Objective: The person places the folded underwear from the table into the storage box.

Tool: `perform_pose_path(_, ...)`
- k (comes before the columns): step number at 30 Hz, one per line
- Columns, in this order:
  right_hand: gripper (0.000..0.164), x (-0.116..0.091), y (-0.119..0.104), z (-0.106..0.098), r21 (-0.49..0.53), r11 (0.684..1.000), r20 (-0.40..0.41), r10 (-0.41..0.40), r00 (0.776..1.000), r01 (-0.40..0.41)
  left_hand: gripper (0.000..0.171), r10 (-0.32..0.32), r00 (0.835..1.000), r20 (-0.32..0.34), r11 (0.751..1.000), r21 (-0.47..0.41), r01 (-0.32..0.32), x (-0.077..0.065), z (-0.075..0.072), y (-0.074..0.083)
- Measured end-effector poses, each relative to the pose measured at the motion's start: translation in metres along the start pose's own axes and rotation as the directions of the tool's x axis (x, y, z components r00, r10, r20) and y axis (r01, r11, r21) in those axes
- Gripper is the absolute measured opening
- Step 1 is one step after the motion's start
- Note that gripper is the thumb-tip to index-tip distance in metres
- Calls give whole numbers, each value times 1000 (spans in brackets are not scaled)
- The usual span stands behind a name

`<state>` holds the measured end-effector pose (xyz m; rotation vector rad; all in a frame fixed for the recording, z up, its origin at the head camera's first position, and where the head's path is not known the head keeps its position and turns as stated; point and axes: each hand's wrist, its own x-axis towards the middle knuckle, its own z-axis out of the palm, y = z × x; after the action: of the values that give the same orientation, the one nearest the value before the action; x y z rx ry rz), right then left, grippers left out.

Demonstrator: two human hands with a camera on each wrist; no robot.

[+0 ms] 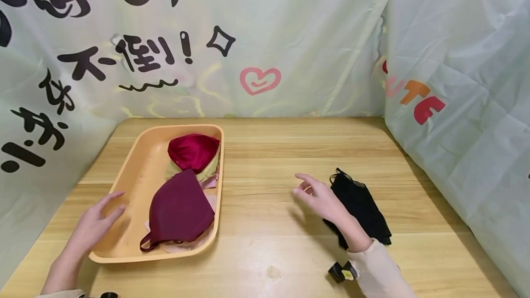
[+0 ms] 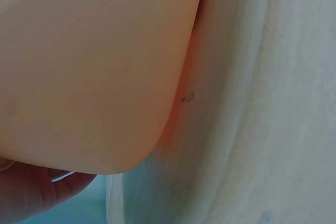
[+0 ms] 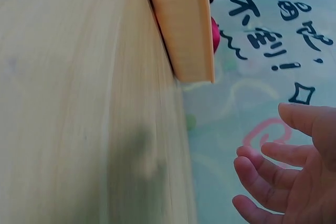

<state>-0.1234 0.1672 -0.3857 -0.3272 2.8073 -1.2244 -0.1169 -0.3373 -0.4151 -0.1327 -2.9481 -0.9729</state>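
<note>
My left hand [image 1: 92, 225] hovers at the near left rim of an orange tray [image 1: 138, 169], thumb and fingers apart and holding nothing. Inside the tray's right half, a plum-coloured bra [image 1: 180, 210] lies folded, its strap loop toward the near side. Behind it a shiny crimson bra [image 1: 193, 151] rests over beige and pink pieces. My right hand [image 1: 323, 199] is held above the table with loosely bent fingers and nothing in its grasp. Under and beside the right forearm lies a black strappy garment [image 1: 360, 203], partly hidden by the arm. In the right wrist view, the fingers [image 3: 262, 182] are spread.
The wooden table [image 1: 265, 151] is bounded at the back by a printed cloth [image 1: 306, 36] and on the right by another hanging cloth [image 1: 468, 82]. A small black device [image 1: 341, 272] sits at the right sleeve. Wood surface lies between tray and black garment.
</note>
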Motion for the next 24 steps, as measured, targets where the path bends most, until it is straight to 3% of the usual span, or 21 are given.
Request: perform_pose_path(24,43,-31,36,-30,-27,993,-172,110,979,-117,45,3,1000,0,1000,-8,-3,0,0,-1)
